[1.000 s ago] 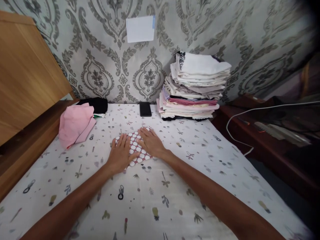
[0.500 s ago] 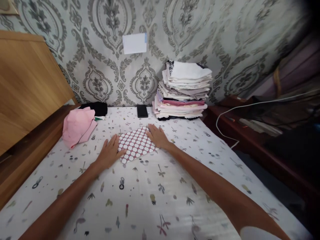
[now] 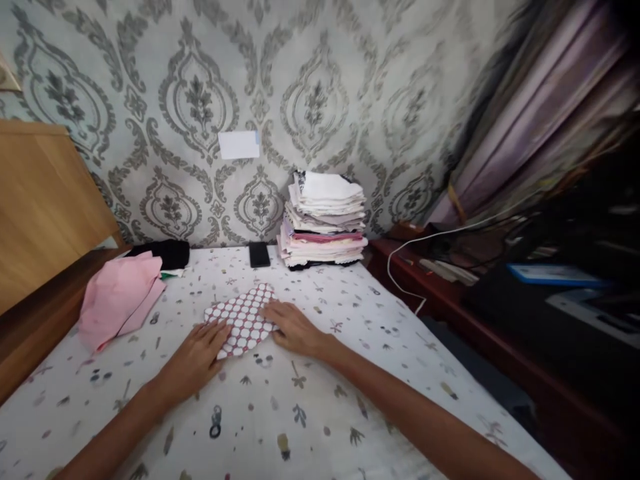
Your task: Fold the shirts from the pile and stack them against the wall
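Note:
A folded cloth [image 3: 243, 323] with white rounded shapes on a red lattice lies on the patterned white sheet [image 3: 260, 427]. My left hand [image 3: 197, 353] is at its lower left edge, fingers on top of the cloth and the thumb beside its near corner. At the right end, my right hand [image 3: 295, 327] has its fingertips over the edge, with the thumb tucked along the cloth's near side. Both hands seem to pinch the cloth's edges, and the parts of the fingers under it are hidden.
Behind stand a tall stack of folded clothes [image 3: 327, 223] and a black phone [image 3: 259, 255]. At the left lie a crumpled pink cloth [image 3: 120, 293] and a black cloth [image 3: 173, 255]. A white cable [image 3: 400, 267] runs over the dark red ledge [image 3: 450, 287] at the right.
The view has tilted up and shifted right. My fingers have gone from lying flat and spread to curling at the cloth's edges, and the cloth looks slightly bent.

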Demonstrator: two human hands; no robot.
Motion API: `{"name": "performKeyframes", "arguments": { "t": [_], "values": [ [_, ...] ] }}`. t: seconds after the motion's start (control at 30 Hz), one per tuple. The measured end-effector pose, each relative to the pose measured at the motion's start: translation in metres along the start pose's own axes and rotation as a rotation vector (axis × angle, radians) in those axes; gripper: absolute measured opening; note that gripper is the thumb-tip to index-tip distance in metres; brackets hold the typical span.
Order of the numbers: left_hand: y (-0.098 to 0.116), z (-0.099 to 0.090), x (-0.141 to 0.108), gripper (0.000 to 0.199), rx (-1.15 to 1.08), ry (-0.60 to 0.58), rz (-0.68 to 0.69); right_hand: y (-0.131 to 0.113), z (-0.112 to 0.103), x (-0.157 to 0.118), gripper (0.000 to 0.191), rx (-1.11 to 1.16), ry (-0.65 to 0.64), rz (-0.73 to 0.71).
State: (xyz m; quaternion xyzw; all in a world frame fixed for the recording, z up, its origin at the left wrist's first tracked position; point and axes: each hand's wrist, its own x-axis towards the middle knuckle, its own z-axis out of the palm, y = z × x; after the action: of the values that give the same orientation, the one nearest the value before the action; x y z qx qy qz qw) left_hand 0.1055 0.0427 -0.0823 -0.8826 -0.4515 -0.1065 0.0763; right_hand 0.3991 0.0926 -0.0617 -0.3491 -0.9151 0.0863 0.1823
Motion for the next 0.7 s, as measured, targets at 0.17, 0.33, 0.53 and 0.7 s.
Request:
{"name": "performKeyframes", "arguments": {
  "t": [0.17, 0.33, 0.53, 0.7],
  "values": [
    [-0.016, 0.006, 0.002, 0.054, 0.028, 0.089, -0.004, 0.008, -0.002, 0.008, 0.062, 0.024, 0.007, -0.006],
    [-0.017, 0.003, 0.013, 0.059, -0.027, 0.184, -0.053, 0.021, 0.008, 0.004, 0.057, 0.256, 0.121, 0.088],
    [-0.011, -0.026, 0.042, 0.044, -0.515, 0.293, -0.341, 0.036, -0.009, 0.008, 0.017, 0.713, 0.386, 0.249],
    [0.019, -0.074, 0.105, 0.038, -0.966, 0.348, -0.434, 0.042, -0.054, 0.010, 0.031, 0.953, 0.627, 0.347]
  ]
}}
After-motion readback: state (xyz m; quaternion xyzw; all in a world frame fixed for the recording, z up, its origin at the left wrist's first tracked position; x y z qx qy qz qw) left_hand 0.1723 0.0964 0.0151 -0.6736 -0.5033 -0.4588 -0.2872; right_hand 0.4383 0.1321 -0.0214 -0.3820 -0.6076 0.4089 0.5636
